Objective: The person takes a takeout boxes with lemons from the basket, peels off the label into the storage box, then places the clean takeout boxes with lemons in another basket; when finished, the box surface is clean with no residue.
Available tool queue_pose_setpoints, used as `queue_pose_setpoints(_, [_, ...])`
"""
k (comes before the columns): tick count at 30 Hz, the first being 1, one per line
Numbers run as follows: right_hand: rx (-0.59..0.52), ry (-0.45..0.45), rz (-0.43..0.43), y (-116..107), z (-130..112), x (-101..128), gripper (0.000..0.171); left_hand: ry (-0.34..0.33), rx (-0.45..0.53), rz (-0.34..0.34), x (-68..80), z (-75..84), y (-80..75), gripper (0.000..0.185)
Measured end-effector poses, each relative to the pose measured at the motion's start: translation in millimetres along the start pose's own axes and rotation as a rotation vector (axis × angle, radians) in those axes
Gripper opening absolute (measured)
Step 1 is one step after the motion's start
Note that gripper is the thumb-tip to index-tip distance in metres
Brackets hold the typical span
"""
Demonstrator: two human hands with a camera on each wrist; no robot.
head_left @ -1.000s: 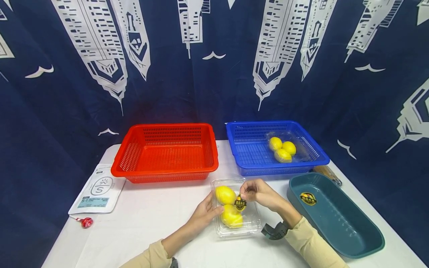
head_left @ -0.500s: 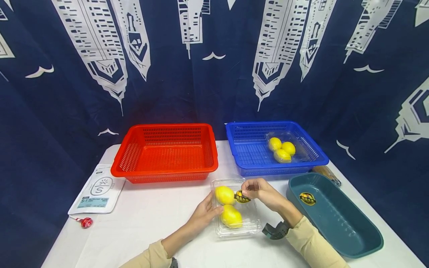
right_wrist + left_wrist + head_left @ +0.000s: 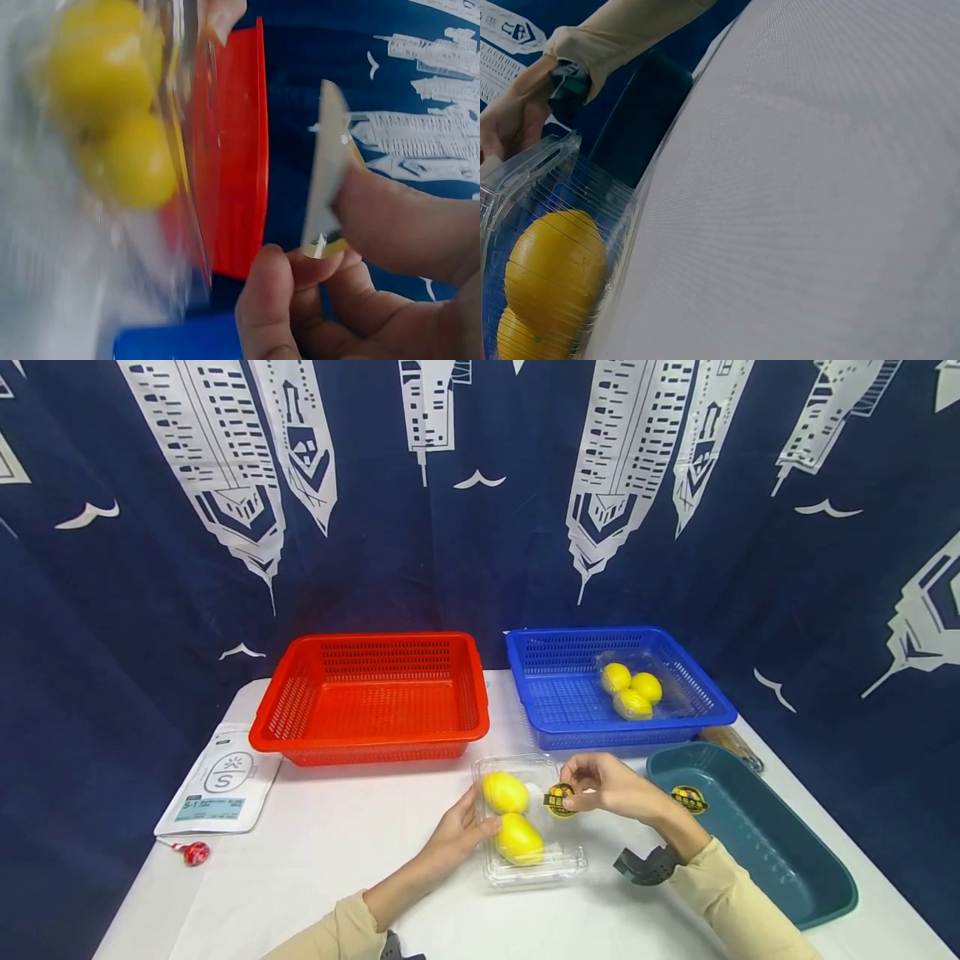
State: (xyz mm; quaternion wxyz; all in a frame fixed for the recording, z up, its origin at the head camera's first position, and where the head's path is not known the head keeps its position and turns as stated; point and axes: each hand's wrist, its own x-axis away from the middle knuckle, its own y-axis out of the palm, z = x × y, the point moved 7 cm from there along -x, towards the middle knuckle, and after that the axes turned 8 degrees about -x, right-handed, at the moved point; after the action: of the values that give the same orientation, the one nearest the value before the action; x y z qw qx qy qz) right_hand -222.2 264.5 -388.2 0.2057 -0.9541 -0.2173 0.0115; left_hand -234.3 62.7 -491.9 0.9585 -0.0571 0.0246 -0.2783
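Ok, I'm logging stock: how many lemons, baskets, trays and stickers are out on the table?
Lemons: 5, with 2 in the clear box and 3 in the blue basket
Baskets: 2
Trays: 1
Stickers: 2
Total: 10

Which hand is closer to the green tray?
Right. The right hand pinches a sticker just beside the green tray's near-left end. The left hand rests on the far side of the lemon box, farther from the tray.
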Motion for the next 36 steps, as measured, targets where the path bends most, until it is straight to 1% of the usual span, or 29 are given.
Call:
queue_pose_setpoints(4, [0.044,-0.003,-0.007,-20,2,18,0.03,-0.002,0.0,-0.004,-1.0,0.7,-0.2,0.084])
queue_pose_setpoints(8, [0.062,0.018,-0.018,-44,4,39,0.033,-0.001,-0.001,-0.001,-1.8,1.9,-0.8,0.083])
queue_pose_setpoints(12, [0.086,0.088,-0.035,-68,11,58,0.032,0.002,0.003,0.0,-2.7,2.8,-1.5,0.083])
queue_pose_setpoints(15, [0.107,0.13,-0.044,-85,19,72,0.031,-0.002,0.001,0.002,-2.9,2.6,-1.6,0.083])
queue_pose_setpoints(17, [0.11,0.143,-0.056,-95,27,81,0.03,-0.009,-0.001,0.005,-2.6,1.9,-1.5,0.084])
queue_pose_setpoints(20, [0.11,0.18,-0.071,-109,45,94,0.028,-0.016,-0.005,0.009,-2.0,0.4,-1.1,0.085])
queue_pose_setpoints(24, [0.148,0.248,-0.069,-121,74,108,0.024,-0.011,0.002,0.008,-2.3,-0.5,-0.2,0.085])
queue_pose_setpoints(28, [0.187,0.291,-0.045,-129,99,118,0.022,-0.004,0.004,0.006,-2.4,0.0,0.1,0.085])
queue_pose_setpoints(31, [0.202,0.302,-0.022,-133,110,122,0.022,0.001,-0.001,0.002,-1.9,0.6,0.4,0.085])
queue_pose_setpoints(36, [0.266,0.321,0.026,-135,118,122,0.025,0.011,-0.004,-0.007,-1.4,1.2,1.2,0.084])
